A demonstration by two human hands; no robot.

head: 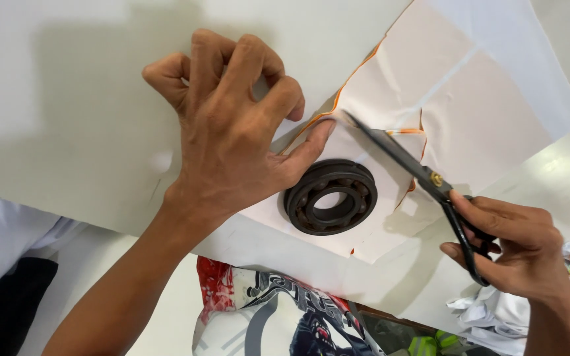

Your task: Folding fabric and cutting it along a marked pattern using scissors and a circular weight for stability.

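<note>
My left hand (229, 125) rests on a white sheet, fingers curled, with the thumb pressing a pale paper pattern (470, 112) down near its orange-edged border. My right hand (512, 247) grips black scissors (407, 161) by the handles; the blades point up-left and their tip lies on the pattern just beside my left thumb. A dark round ball bearing (330, 196) sits on the pattern below the thumb as a weight.
The large white sheet (67, 132) covers the work surface and ends in an edge near me. Below that edge lie a printed red, white and blue cloth (272, 316) and crumpled white fabric (489, 316) at the lower right.
</note>
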